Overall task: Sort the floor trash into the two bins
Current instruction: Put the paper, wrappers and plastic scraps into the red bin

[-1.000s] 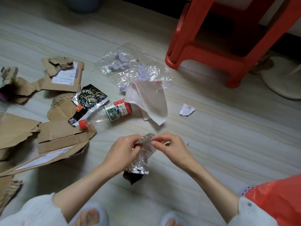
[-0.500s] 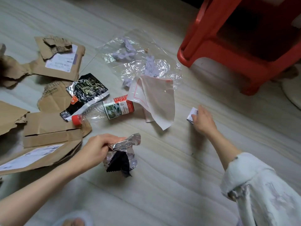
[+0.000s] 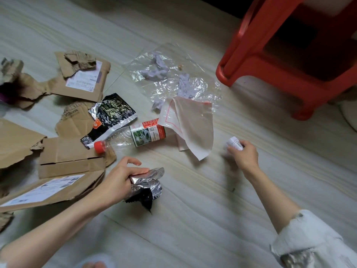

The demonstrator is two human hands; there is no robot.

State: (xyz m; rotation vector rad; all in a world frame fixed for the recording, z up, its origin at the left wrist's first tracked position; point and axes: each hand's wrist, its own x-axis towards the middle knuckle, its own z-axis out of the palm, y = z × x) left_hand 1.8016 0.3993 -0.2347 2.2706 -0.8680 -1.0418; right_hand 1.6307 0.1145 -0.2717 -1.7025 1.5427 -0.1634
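Note:
My left hand (image 3: 119,180) grips a crumpled silver and black foil wrapper (image 3: 147,187) just above the floor. My right hand (image 3: 244,154) pinches a small white paper scrap (image 3: 233,144) to the right of the trash pile. On the floor lie a clear plastic bottle (image 3: 133,137) with a red cap, a black foil pouch (image 3: 111,115), a white and pink plastic bag (image 3: 190,124), a clear plastic sheet (image 3: 173,78) with crumpled paper bits, and several torn cardboard pieces (image 3: 71,155). No bin is in view.
A red plastic stool (image 3: 280,60) stands at the upper right. More torn cardboard (image 3: 83,78) with a shipping label lies at the upper left. Pale wood-patterned floor (image 3: 212,209) stretches bare between my arms. A slippered foot (image 3: 94,263) shows at the bottom edge.
My right hand left the foil wrapper, reached right to the white paper scrap and has lifted it off the floor. My left hand kept the wrapper and lowered it slightly.

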